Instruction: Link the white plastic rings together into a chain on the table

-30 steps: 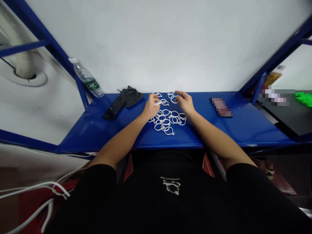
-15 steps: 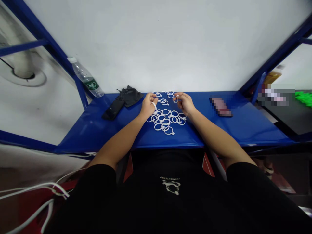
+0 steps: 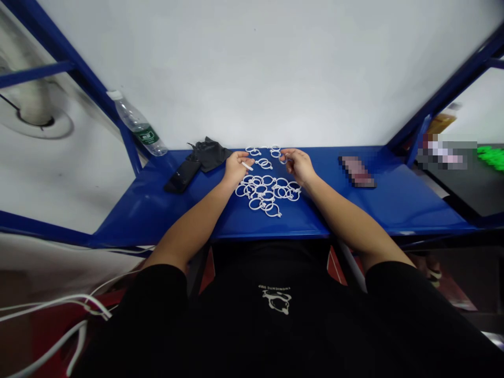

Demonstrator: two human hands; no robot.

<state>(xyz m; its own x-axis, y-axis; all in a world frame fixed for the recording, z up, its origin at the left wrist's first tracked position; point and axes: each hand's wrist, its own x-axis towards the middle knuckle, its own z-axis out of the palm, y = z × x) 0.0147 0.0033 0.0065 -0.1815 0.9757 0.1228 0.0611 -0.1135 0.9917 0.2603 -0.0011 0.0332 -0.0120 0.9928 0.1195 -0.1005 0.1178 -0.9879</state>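
Observation:
Several white plastic rings [image 3: 269, 193] lie in a loose cluster on the blue table [image 3: 165, 210], with a few more rings [image 3: 263, 163] farther back near the wall. My left hand [image 3: 235, 169] is closed on one white ring at the left of the cluster. My right hand [image 3: 297, 164] is curled at the cluster's right, its fingertips pinching another white ring [image 3: 282, 158].
A black phone [image 3: 182, 176] and a crumpled black cloth [image 3: 208, 154] lie left of my hands. A clear water bottle [image 3: 137, 126] leans against the blue frame post. A blurred flat object [image 3: 356, 171] rests on the right. White cables [image 3: 59, 310] hang lower left.
My left hand shifted slightly left and back, turning the ring it holds. My right hand drew slightly toward the far rings. The cluster stayed put.

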